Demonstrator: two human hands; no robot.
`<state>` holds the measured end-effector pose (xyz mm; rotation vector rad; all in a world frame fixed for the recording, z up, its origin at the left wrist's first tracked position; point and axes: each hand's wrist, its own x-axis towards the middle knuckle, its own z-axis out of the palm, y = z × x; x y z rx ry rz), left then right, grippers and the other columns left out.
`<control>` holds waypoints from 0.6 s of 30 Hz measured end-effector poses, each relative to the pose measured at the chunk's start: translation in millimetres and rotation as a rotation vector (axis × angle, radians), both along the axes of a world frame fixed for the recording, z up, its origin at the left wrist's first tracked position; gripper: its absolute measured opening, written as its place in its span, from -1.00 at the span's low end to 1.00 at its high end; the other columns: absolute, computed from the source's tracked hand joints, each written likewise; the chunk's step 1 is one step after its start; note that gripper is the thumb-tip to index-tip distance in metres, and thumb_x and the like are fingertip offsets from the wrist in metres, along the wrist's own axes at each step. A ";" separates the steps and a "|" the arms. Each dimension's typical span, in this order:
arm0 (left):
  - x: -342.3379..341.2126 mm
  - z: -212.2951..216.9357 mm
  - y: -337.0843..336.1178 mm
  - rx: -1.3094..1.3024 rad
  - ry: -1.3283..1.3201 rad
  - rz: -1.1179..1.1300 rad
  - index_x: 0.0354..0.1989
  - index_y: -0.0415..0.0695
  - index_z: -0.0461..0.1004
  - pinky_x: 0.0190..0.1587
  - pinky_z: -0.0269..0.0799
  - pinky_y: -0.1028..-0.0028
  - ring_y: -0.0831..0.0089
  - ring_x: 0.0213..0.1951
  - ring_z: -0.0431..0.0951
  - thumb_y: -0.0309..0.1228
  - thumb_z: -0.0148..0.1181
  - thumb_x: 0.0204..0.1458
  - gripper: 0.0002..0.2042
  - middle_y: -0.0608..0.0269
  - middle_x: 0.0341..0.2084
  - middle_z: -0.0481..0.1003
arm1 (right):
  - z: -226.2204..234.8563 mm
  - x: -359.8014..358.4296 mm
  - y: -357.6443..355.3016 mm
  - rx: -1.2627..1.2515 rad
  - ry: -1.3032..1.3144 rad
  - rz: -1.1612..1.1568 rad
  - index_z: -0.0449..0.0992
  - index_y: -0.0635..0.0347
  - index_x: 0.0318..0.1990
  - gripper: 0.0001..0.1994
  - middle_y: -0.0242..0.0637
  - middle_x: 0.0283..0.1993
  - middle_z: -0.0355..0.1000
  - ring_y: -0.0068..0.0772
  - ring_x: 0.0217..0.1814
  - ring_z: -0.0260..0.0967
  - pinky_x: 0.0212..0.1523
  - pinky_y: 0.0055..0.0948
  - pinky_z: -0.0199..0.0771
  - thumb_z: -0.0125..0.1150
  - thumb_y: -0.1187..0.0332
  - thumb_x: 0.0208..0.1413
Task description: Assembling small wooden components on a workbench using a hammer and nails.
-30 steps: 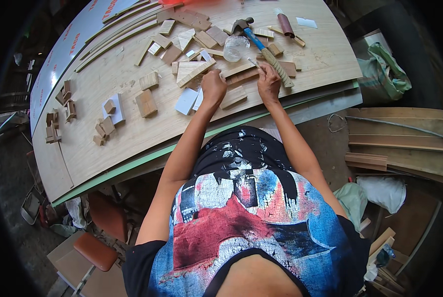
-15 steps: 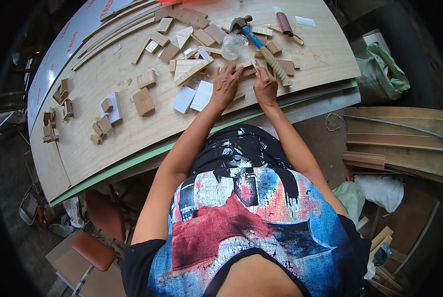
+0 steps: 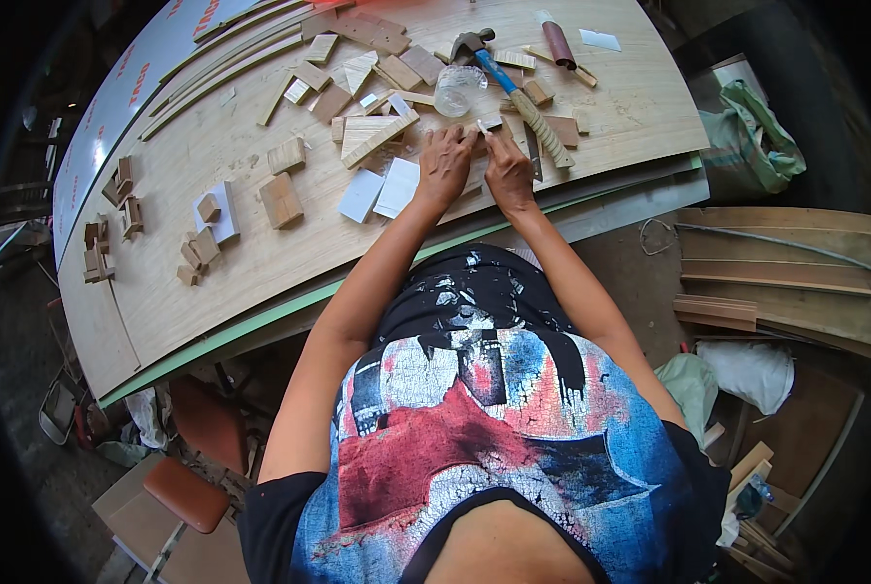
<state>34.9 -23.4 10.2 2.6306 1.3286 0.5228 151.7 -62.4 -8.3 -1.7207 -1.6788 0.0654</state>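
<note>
Near the front edge of the plywood table, my left hand lies palm down, its fingers pressed together over a small piece mostly hidden under them. Close on its right, my right hand pinches a small pale object at the left fingertips; its kind is too small to make out. A dark narrow flat strip lies just right of my right hand. Beyond it rests a claw hammer with a blue and tan handle. A clear plastic cup stands past my fingers.
Wood offcuts are scattered beyond my hands. White cards lie left of my left wrist. Wooden blocks and small glued-looking wood pieces sit farther left. Long strips lie at the back; a dark red cylinder is far right.
My right hand has shifted left and slightly nearer, toward my left fingertips, uncovering the dark strip beside the hammer handle. My left hand stays almost in place.
</note>
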 end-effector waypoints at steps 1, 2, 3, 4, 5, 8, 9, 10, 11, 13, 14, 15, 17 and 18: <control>0.1 0.9 -0.2 -0.002 0.009 0.002 -0.14 -0.07 0.35 -0.14 0.22 0.35 0.22 -0.22 0.36 -0.58 -0.11 -0.22 -0.62 0.15 -0.27 0.36 | 0.6 0.2 0.4 0.000 0.001 -0.001 0.40 0.27 -0.34 -0.86 -0.07 -0.46 0.34 -0.08 -0.43 0.32 -0.43 -0.29 0.32 -0.03 0.55 -0.11; 0.2 1.8 -0.1 -0.003 0.010 0.001 -0.14 -0.07 0.35 -0.14 0.22 0.35 0.22 -0.22 0.36 -0.58 -0.11 -0.22 -0.62 0.15 -0.27 0.36 | 1.4 1.0 1.0 -0.001 -0.004 -0.021 0.41 0.27 -0.34 -0.86 -0.08 -0.47 0.34 -0.08 -0.43 0.32 -0.44 -0.30 0.32 -0.03 0.54 -0.11; -0.3 1.7 -0.2 0.006 -0.005 -0.006 -0.14 -0.08 0.35 -0.18 0.24 0.37 0.22 -0.24 0.36 -0.59 -0.11 -0.23 -0.62 0.15 -0.27 0.36 | 1.8 1.2 1.3 0.000 -0.009 -0.041 0.41 0.26 -0.35 -0.87 -0.09 -0.48 0.34 -0.09 -0.44 0.32 -0.45 -0.31 0.32 -0.04 0.54 -0.10; -0.8 1.5 -0.4 0.015 -0.019 -0.012 -0.15 -0.09 0.35 -0.21 0.27 0.39 0.22 -0.27 0.37 -0.60 -0.11 -0.24 -0.62 0.14 -0.28 0.36 | 0.1 3.0 2.2 0.000 -0.008 -0.041 0.41 0.26 -0.35 -0.87 -0.09 -0.48 0.34 -0.09 -0.44 0.32 -0.45 -0.31 0.32 -0.04 0.54 -0.10; -1.1 1.3 -0.9 0.014 -0.018 -0.012 -0.15 -0.09 0.35 -0.21 0.27 0.39 0.22 -0.27 0.37 -0.60 -0.11 -0.24 -0.62 0.14 -0.28 0.36 | -2.0 6.3 3.5 0.010 -0.019 -0.061 0.41 0.26 -0.36 -0.87 -0.10 -0.49 0.34 -0.10 -0.44 0.32 -0.47 -0.31 0.31 -0.03 0.54 -0.10; -1.0 -0.9 -0.5 -0.002 -0.049 -0.002 -0.21 -0.12 0.36 -0.18 0.26 0.35 0.26 -0.22 0.37 -0.49 -0.11 -0.15 -0.72 0.14 -0.35 0.37 | -3.2 12.3 4.9 0.017 -0.048 -0.091 0.41 0.25 -0.36 -0.88 -0.13 -0.50 0.35 -0.13 -0.45 0.32 -0.49 -0.33 0.31 -0.03 0.53 -0.08; -1.1 -0.8 -0.4 0.017 -0.055 -0.007 -0.21 -0.13 0.37 -0.19 0.26 0.37 0.26 -0.24 0.37 -0.49 -0.11 -0.16 -0.72 0.14 -0.35 0.37 | -3.7 14.1 6.2 0.001 -0.055 -0.119 0.41 0.25 -0.36 -0.88 -0.13 -0.50 0.35 -0.13 -0.45 0.32 -0.49 -0.32 0.31 -0.03 0.52 -0.08; -1.0 -0.7 -0.4 0.035 -0.061 -0.012 -0.21 -0.13 0.37 -0.20 0.27 0.39 0.26 -0.25 0.38 -0.50 -0.10 -0.16 -0.72 0.14 -0.35 0.37 | -4.4 15.3 6.9 -0.014 -0.063 -0.147 0.41 0.25 -0.36 -0.88 -0.13 -0.50 0.35 -0.13 -0.45 0.32 -0.49 -0.32 0.31 -0.03 0.52 -0.07; -0.9 -0.6 -0.3 0.035 -0.061 -0.011 -0.21 -0.13 0.37 -0.20 0.27 0.39 0.26 -0.25 0.38 -0.50 -0.10 -0.16 -0.72 0.14 -0.35 0.37 | -5.3 16.4 6.9 -0.015 -0.063 -0.147 0.41 0.25 -0.36 -0.88 -0.13 -0.50 0.35 -0.13 -0.45 0.32 -0.49 -0.32 0.31 -0.03 0.52 -0.07; -1.1 -1.6 0.3 0.032 -0.054 -0.018 -0.16 -0.12 0.36 -0.25 0.31 0.40 0.23 -0.29 0.37 -0.62 -0.09 -0.26 -0.61 0.13 -0.28 0.36 | -4.5 16.8 7.1 -0.012 -0.045 -0.146 0.41 0.26 -0.35 -0.88 -0.12 -0.50 0.34 -0.13 -0.46 0.32 -0.49 -0.32 0.30 -0.04 0.51 -0.06; -1.3 -2.1 0.7 0.031 -0.055 -0.017 -0.16 -0.12 0.36 -0.25 0.31 0.40 0.23 -0.29 0.37 -0.62 -0.09 -0.26 -0.61 0.13 -0.28 0.36 | -4.9 15.9 6.9 -0.013 -0.045 -0.146 0.41 0.26 -0.35 -0.88 -0.12 -0.50 0.34 -0.13 -0.46 0.32 -0.49 -0.32 0.30 -0.04 0.51 -0.06; -0.9 -2.1 0.9 0.028 -0.049 -0.017 -0.15 -0.12 0.35 -0.25 0.31 0.40 0.23 -0.30 0.37 -0.62 -0.09 -0.26 -0.61 0.14 -0.29 0.36 | -5.5 14.5 6.1 0.013 -0.033 -0.121 0.41 0.26 -0.35 -0.88 -0.11 -0.50 0.34 -0.12 -0.46 0.32 -0.49 -0.32 0.30 -0.04 0.51 -0.06; -0.3 -2.0 0.8 0.024 -0.044 -0.018 -0.15 -0.12 0.35 -0.26 0.31 0.40 0.23 -0.30 0.38 -0.62 -0.09 -0.26 -0.61 0.14 -0.29 0.36 | -6.8 11.4 4.4 0.039 -0.021 -0.098 0.40 0.27 -0.34 -0.88 -0.10 -0.50 0.34 -0.12 -0.46 0.31 -0.49 -0.31 0.30 -0.04 0.51 -0.06; -0.3 -2.2 0.7 0.018 -0.038 -0.010 -0.15 -0.12 0.35 -0.26 0.31 0.41 0.23 -0.30 0.37 -0.62 -0.09 -0.27 -0.61 0.15 -0.29 0.36 | -5.8 8.1 2.8 0.045 -0.011 -0.076 0.40 0.27 -0.33 -0.87 -0.09 -0.50 0.34 -0.11 -0.45 0.31 -0.49 -0.31 0.30 -0.04 0.51 -0.05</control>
